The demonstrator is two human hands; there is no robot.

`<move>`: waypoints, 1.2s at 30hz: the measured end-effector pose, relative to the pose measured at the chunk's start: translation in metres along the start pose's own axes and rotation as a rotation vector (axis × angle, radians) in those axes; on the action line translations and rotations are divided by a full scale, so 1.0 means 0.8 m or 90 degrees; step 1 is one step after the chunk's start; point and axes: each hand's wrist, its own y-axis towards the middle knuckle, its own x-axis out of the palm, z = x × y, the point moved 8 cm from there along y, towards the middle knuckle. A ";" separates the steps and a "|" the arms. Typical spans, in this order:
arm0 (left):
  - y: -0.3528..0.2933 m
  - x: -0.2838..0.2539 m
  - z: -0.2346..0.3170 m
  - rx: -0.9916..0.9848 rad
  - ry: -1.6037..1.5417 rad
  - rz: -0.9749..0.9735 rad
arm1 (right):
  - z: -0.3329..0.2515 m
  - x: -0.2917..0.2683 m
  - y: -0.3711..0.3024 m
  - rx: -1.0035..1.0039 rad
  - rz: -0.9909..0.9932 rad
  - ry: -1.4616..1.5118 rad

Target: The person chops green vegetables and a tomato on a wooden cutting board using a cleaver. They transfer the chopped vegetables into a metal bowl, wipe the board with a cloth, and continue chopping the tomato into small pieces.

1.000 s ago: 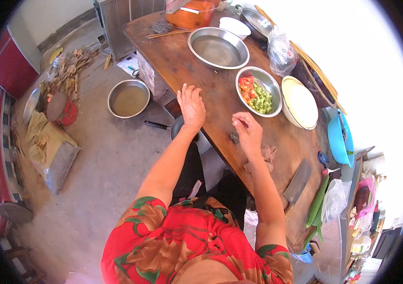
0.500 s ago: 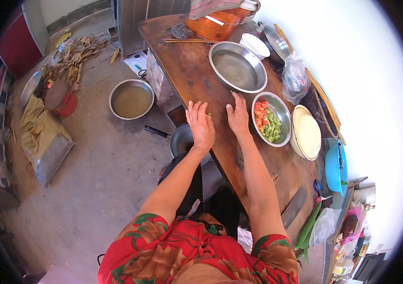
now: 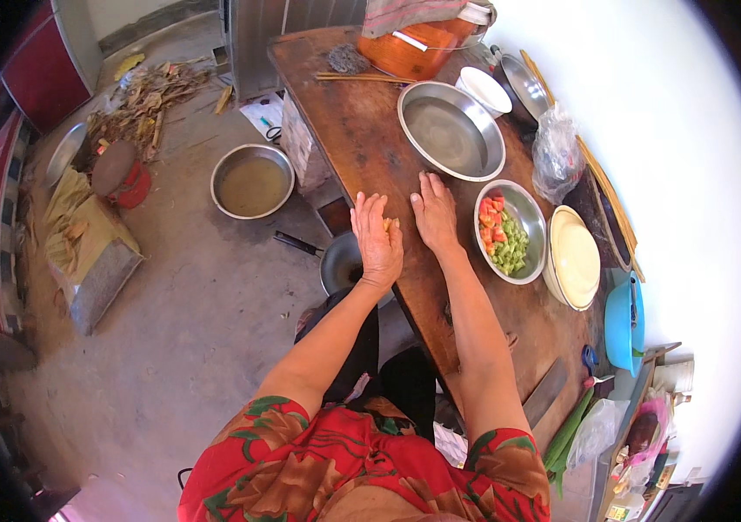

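Observation:
My left hand (image 3: 377,242) is held at the edge of the wooden table (image 3: 362,143), its fingers stretched upward and slightly cupped. Something small and yellowish shows by its thumb, too small to name. Flat on the tabletop lies my right hand (image 3: 434,215), fingers extended and thumb apart, holding nothing that I can see. It is nearest to a metal basin (image 3: 450,130) of cloudy water. To its right stands a metal bowl (image 3: 523,204) with chopped red pieces (image 3: 492,219) and diced green pieces (image 3: 508,246). Below my left hand a dark pan (image 3: 340,261) is partly hidden.
A second basin (image 3: 253,181) of murky water sits on the left. Further right on the table are a cream bowl (image 3: 575,258), a plastic bag (image 3: 557,157) and a blue basin (image 3: 623,324). A cleaver (image 3: 546,391) lies near long green vegetables (image 3: 569,435). An orange bucket (image 3: 410,50) stands at the back.
The whole view has shifted slightly, so things appear lower and to the right. My left hand has turned a little, with its fingers more bent. My right hand stays flat on the table.

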 end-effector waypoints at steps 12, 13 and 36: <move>-0.004 -0.016 -0.007 -0.079 -0.243 0.059 | -0.018 -0.025 -0.047 0.001 0.085 0.229; -0.005 -0.021 -0.006 -0.077 -0.219 0.059 | -0.022 -0.020 -0.046 -0.002 0.072 0.242; -0.084 0.032 -0.150 -0.446 -1.242 0.147 | -0.195 0.019 -0.115 -0.195 0.044 0.461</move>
